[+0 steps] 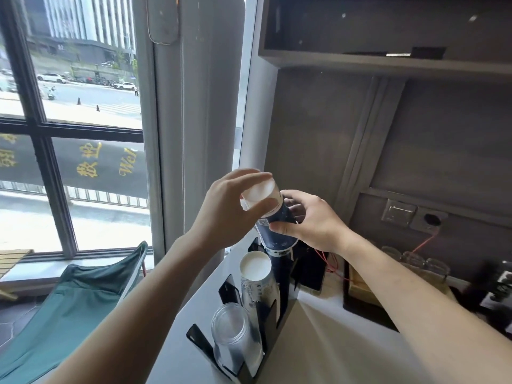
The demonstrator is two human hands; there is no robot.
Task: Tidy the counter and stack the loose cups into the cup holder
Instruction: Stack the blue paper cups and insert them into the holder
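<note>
A black cup holder [202, 345] stands on the white counter [318, 342] near its left edge. Its far slot carries a tall stack of upside-down dark blue paper cups [277, 236]. My left hand [230, 214] grips the white bottom end of that stack from above. My right hand [313, 220] wraps around the stack's blue side just below. The middle slot holds a stack of pale patterned paper cups [256, 275], white bottoms up. In the near slot sits a stack of clear plastic cups [234, 333].
A black tray [360, 306] with glass jars [415, 259] stands at the back right of the counter. A wall socket [428, 220] with a red cable is behind it. A green folding chair [77, 309] sits below the window on the left. A shelf hangs overhead.
</note>
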